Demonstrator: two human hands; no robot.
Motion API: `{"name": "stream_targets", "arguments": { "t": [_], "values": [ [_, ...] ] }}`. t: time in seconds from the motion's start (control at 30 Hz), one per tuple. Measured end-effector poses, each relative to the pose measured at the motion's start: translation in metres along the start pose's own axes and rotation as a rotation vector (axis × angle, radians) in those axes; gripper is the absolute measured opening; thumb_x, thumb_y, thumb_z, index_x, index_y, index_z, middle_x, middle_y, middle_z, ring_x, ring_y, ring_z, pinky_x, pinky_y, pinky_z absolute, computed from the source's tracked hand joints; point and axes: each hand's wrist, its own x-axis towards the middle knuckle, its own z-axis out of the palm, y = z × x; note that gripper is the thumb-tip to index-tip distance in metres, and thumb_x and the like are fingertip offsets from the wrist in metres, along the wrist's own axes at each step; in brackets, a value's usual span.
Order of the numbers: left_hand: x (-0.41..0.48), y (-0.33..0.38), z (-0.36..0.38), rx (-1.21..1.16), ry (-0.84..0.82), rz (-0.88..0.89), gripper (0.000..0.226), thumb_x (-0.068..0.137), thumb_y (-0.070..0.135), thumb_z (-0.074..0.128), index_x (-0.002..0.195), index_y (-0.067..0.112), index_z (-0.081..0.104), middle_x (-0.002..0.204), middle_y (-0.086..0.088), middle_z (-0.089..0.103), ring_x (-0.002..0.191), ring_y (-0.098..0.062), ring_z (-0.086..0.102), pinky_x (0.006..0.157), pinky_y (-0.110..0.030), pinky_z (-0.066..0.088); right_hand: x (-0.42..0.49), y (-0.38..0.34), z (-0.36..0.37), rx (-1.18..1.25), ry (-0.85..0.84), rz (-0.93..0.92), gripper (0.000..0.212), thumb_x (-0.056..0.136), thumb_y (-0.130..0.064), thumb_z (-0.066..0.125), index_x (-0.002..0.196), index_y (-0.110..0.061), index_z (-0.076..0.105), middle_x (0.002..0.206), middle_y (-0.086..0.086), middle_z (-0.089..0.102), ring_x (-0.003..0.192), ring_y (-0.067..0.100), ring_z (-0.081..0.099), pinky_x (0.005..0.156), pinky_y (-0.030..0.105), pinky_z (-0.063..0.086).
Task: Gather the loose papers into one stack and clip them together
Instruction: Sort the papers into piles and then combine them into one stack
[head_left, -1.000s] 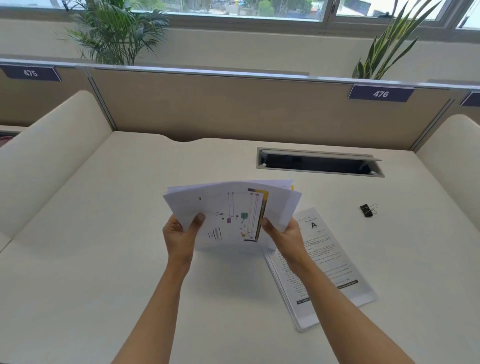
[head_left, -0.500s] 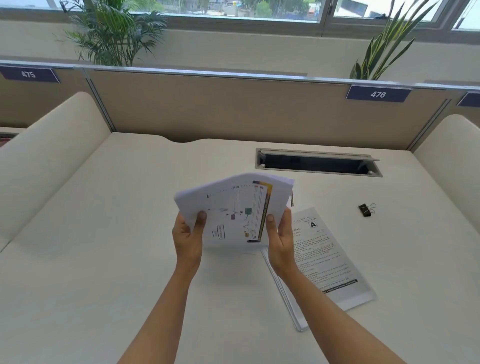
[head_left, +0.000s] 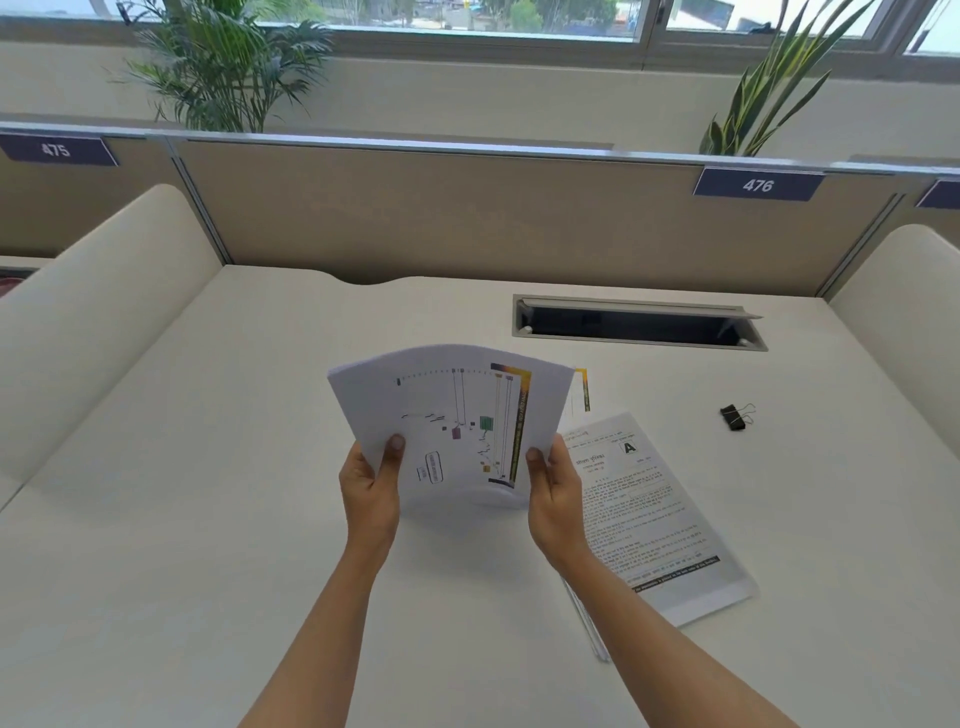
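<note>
Both hands hold a bundle of papers (head_left: 457, 415) upright above the middle of the desk (head_left: 182, 519), its lower edge close to the desk top (whether it touches cannot be told). The left hand (head_left: 370, 493) grips the bundle's lower left edge, thumb pressed on the front sheet and fingers curled behind. The right hand (head_left: 556, 499) grips the lower right edge the same way, thumb in front. The front sheet shows a coloured chart, and the top of the bundle bows toward the far side; one sheet with a yellow strip (head_left: 583, 389) sticks out at the upper right. Just right of the bundle, a second pile of printed pages (head_left: 660, 519) lies flat on the desk, partly under the right forearm. Further right, well apart from both, sits a black binder clip (head_left: 735, 417).
</note>
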Motion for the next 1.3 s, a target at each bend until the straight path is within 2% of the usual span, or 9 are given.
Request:
{"name": "stream_targets", "arguments": {
  "t": [0.37, 0.47, 0.7, 0.8, 0.87, 0.97, 1.03, 1.17, 1.3],
  "values": [
    [0.001, -0.020, -0.011, 0.202, -0.085, -0.069, 0.025, 0.091, 0.023, 0.058, 0.115, 0.015, 0.059, 0.103, 0.005, 0.067, 0.098, -0.015, 0.064, 0.081, -0.027, 0.055, -0.008, 0.012, -0.004, -0.178, -0.121, 0.030, 0.032, 0.101, -0.014, 0.038, 0.121, -0.039, 0.039, 0.127, -0.003, 0.054, 0.116, 0.008, 0.054, 0.091, 0.016, 0.049],
    [0.002, -0.021, -0.007, 0.247, -0.078, -0.052, 0.034, 0.090, 0.028, 0.059, 0.120, 0.012, 0.057, 0.107, 0.000, 0.067, 0.100, -0.019, 0.065, 0.081, -0.034, 0.055, -0.006, 0.012, -0.008, -0.208, -0.102, 0.022, 0.035, 0.101, -0.014, 0.038, 0.134, -0.027, 0.039, 0.126, -0.008, 0.052, 0.111, -0.006, 0.053, 0.093, 0.011, 0.045],
    [0.019, -0.014, 0.018, 0.345, -0.107, 0.002, 0.028, 0.089, 0.026, 0.062, 0.114, 0.013, 0.058, 0.100, 0.002, 0.067, 0.089, -0.013, 0.066, 0.071, -0.025, 0.054, 0.014, -0.003, -0.028, -0.215, -0.031, 0.008, 0.035, 0.099, -0.017, 0.045, 0.123, -0.041, 0.036, 0.110, -0.015, 0.063, 0.091, 0.014, 0.070, 0.066, 0.035, 0.061],
    [0.026, -0.017, 0.038, 0.468, -0.164, -0.038, 0.019, 0.088, 0.022, 0.063, 0.104, 0.013, 0.057, 0.095, -0.001, 0.066, 0.084, -0.018, 0.064, 0.067, -0.025, 0.053, 0.023, 0.005, -0.042, -0.282, 0.006, 0.132, 0.048, 0.094, -0.017, 0.053, 0.128, -0.043, 0.030, 0.126, 0.001, 0.060, 0.108, 0.020, 0.065, 0.083, 0.046, 0.058],
    [0.029, -0.024, 0.049, 0.530, -0.201, -0.082, 0.021, 0.087, 0.022, 0.064, 0.104, 0.012, 0.057, 0.099, -0.004, 0.067, 0.088, -0.023, 0.065, 0.074, -0.033, 0.054, 0.025, 0.012, -0.049, -0.336, 0.007, 0.209, 0.056, 0.093, -0.014, 0.055, 0.134, -0.036, 0.025, 0.129, 0.004, 0.058, 0.104, 0.017, 0.063, 0.087, 0.039, 0.056],
    [0.026, -0.032, 0.068, 0.580, -0.253, -0.159, 0.034, 0.088, 0.024, 0.063, 0.118, 0.009, 0.054, 0.115, -0.008, 0.065, 0.104, -0.028, 0.062, 0.088, -0.038, 0.051, 0.025, 0.018, -0.064, -0.405, 0.030, 0.298, 0.051, 0.095, -0.012, 0.050, 0.138, -0.025, 0.025, 0.116, 0.000, 0.062, 0.080, 0.003, 0.061, 0.063, 0.017, 0.050],
    [0.015, -0.036, 0.081, 0.593, -0.294, -0.207, 0.035, 0.090, 0.020, 0.058, 0.123, 0.010, 0.049, 0.121, -0.009, 0.062, 0.107, -0.028, 0.060, 0.088, -0.034, 0.048, 0.025, 0.023, -0.076, -0.452, 0.074, 0.346, 0.045, 0.096, -0.015, 0.046, 0.137, -0.026, 0.029, 0.109, 0.001, 0.065, 0.075, 0.009, 0.063, 0.058, 0.024, 0.053],
    [-0.023, -0.049, 0.101, 0.628, -0.401, -0.290, 0.033, 0.095, 0.015, 0.050, 0.126, 0.011, 0.040, 0.123, -0.012, 0.060, 0.101, -0.026, 0.058, 0.082, -0.030, 0.045, 0.023, 0.032, -0.110, -0.573, 0.139, 0.414, 0.030, 0.098, -0.020, 0.040, 0.127, -0.025, 0.039, 0.091, 0.000, 0.065, 0.076, 0.021, 0.064, 0.070, 0.041, 0.054],
    [-0.060, -0.060, 0.111, 0.619, -0.490, -0.372, 0.035, 0.095, 0.012, 0.049, 0.127, 0.011, 0.035, 0.126, -0.011, 0.058, 0.102, -0.023, 0.056, 0.081, -0.025, 0.042, 0.019, 0.038, -0.148, -0.692, 0.181, 0.466, 0.031, 0.099, -0.023, 0.039, 0.129, -0.021, 0.045, 0.112, 0.011, 0.064, 0.093, 0.030, 0.059, 0.080, 0.041, 0.050]
  ]
}}
